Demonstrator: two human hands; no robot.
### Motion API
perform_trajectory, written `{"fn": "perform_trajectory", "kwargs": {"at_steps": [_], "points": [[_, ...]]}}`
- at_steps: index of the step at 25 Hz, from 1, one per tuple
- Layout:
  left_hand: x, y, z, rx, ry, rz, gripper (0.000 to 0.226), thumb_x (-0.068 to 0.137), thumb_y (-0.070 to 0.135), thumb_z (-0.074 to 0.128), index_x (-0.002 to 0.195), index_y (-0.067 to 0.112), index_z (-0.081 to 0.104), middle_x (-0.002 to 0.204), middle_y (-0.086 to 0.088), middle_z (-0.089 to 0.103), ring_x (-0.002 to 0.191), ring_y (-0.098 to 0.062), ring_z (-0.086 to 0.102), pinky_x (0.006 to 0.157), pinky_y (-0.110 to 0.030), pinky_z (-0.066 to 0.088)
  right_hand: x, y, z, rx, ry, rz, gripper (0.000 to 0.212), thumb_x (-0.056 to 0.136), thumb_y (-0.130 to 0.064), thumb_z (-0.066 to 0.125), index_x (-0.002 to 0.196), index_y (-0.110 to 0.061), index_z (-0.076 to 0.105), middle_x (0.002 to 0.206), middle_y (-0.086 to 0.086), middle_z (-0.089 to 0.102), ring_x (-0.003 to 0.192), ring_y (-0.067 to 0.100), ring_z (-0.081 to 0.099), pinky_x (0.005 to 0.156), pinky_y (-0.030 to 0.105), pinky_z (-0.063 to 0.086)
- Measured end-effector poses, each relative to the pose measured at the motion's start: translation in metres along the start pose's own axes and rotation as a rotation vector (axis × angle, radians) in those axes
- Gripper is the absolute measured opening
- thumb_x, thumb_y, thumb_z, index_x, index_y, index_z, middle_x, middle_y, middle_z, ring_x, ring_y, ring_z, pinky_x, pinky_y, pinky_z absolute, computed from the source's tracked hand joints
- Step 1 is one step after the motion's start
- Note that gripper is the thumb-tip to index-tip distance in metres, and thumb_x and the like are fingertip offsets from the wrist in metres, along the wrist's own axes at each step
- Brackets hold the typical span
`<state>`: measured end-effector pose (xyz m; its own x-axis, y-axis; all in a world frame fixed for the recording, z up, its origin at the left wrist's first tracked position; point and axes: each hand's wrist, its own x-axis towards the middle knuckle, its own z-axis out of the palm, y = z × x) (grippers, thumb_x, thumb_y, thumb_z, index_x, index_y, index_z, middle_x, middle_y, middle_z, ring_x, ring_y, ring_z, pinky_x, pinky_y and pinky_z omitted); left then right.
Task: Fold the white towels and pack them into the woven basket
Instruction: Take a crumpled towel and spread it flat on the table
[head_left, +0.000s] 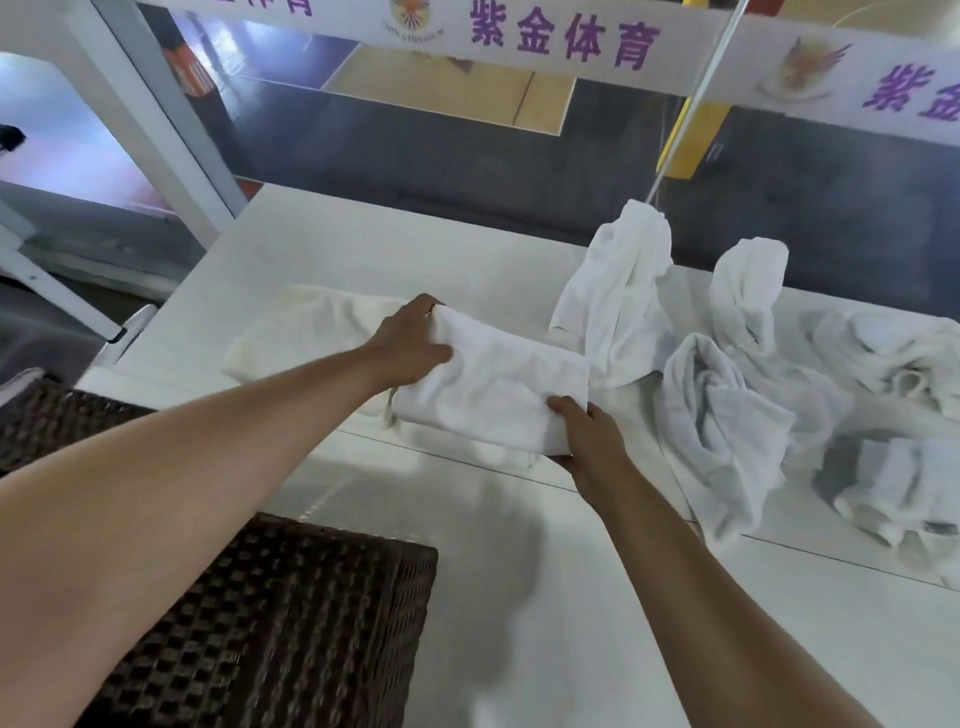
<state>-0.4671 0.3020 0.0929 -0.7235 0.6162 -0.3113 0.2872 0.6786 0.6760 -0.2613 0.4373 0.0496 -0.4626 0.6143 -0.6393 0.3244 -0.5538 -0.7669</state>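
Head view, left hand (413, 340) and right hand (592, 434) both with fingers clamped on folded white towel (493, 389) above white desk (571, 597), unfolded towels (722, 415) heaped right, another folded towel (306, 332) behind, woven basket (291, 623) near left.

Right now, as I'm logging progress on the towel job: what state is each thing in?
Folded towel: folded, held by both hands above the table.
Left hand: fingers grip the towel's far corner.
Right hand: fingers grip its near corner.
Cream towel: lying flat on the table.
Loose towels: crumpled, unfolded, at the right.
Woven basket: at the near left; inside not visible.
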Motion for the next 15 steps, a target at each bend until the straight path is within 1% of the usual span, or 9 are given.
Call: {"fn": "perform_trajectory", "kwargs": {"at_steps": [2,4,6,8,9,10,12,13,15], "points": [[0.012,-0.005,0.006,0.07,0.014,0.038,0.054,0.085,0.023,0.066,0.135,0.024,0.043,0.122,-0.004,0.059,0.115,-0.029,0.054,0.087,-0.035,0.045,0.014,0.009,0.004,-0.029,0.011,-0.01,0.011,0.09,-0.024,0.069,0.099,-0.018,0.069,0.109,0.003,0.071,0.101,0.023,0.068,0.087,0.043,0.061],[0.014,-0.011,0.012,0.225,0.056,0.073,0.07,0.087,0.023,0.066,0.148,0.023,0.031,0.133,-0.01,0.052,0.122,-0.033,0.051,0.094,-0.038,0.043,0.025,0.021,0.008,-0.144,0.046,-0.028,0.011,0.091,-0.027,0.068,0.099,-0.02,0.066,0.106,0.0,0.07,0.099,0.02,0.067,0.09,0.044,0.059],[0.011,-0.022,0.023,0.643,0.131,0.241,0.078,0.086,0.022,0.07,0.152,0.022,0.029,0.144,-0.013,0.043,0.131,-0.035,0.045,0.107,-0.041,0.034,0.031,0.035,0.011,-0.337,0.093,-0.055,0.019,0.094,-0.032,0.064,0.106,-0.019,0.061,0.106,0.0,0.067,0.097,0.021,0.065,0.081,0.037,0.054],[0.008,-0.038,0.04,1.005,0.112,0.519,0.059,0.085,0.019,0.071,0.139,0.021,0.048,0.151,-0.014,0.038,0.14,-0.038,0.035,0.116,-0.041,0.022,0.034,0.048,0.013,-0.422,0.131,-0.073,0.025,0.095,-0.036,0.06,0.113,-0.018,0.058,0.109,0.001,0.066,0.1,0.023,0.063,0.069,0.031,0.045],[0.006,-0.043,0.046,1.122,0.051,0.573,0.049,0.09,0.02,0.065,0.136,0.02,0.051,0.155,-0.017,0.032,0.145,-0.04,0.026,0.12,-0.044,0.016,0.033,0.052,0.013,-0.419,0.134,-0.089,0.029,0.095,-0.037,0.059,0.118,-0.018,0.057,0.111,0.001,0.065,0.102,0.023,0.062,0.066,0.028,0.043],[0.003,-0.045,0.051,1.208,-0.012,0.547,0.045,0.096,0.022,0.055,0.141,0.02,0.046,0.159,-0.021,0.022,0.148,-0.041,0.016,0.123,-0.047,0.008,0.034,0.054,0.012,-0.415,0.133,-0.114,0.034,0.096,-0.038,0.058,0.124,-0.019,0.056,0.115,0.002,0.064,0.103,0.022,0.061,0.068,0.028,0.042],[0.001,-0.05,0.055,1.318,-0.097,0.407,0.053,0.103,0.029,0.037,0.153,0.019,0.025,0.162,-0.026,0.008,0.151,-0.042,0.002,0.123,-0.049,-0.003,0.033,0.053,0.012,-0.462,0.152,-0.196,0.048,0.096,-0.041,0.058,0.14,-0.025,0.047,0.127,0.001,0.057,0.107,0.019,0.056,0.082,0.03,0.042],[0.0,-0.05,0.056,1.361,-0.12,0.36,0.057,0.104,0.033,0.033,0.156,0.019,0.015,0.162,-0.027,0.003,0.151,-0.042,-0.003,0.123,-0.049,-0.006,0.031,0.052,0.012,-0.567,0.195,-0.289,0.054,0.096,-0.042,0.058,0.146,-0.028,0.041,0.133,0.0,0.053,0.113,0.019,0.052,0.092,0.033,0.039],[-0.003,-0.055,0.06,1.403,-0.15,0.311,0.064,0.104,0.037,0.028,0.159,0.02,0.001,0.163,-0.027,-0.006,0.151,-0.042,-0.011,0.122,-0.05,-0.009,0.026,0.057,0.012,-0.9,0.252,-0.606,0.06,0.096,-0.046,0.055,0.151,-0.03,0.037,0.147,-0.002,0.046,0.132,0.019,0.043,0.109,0.037,0.03]]}}
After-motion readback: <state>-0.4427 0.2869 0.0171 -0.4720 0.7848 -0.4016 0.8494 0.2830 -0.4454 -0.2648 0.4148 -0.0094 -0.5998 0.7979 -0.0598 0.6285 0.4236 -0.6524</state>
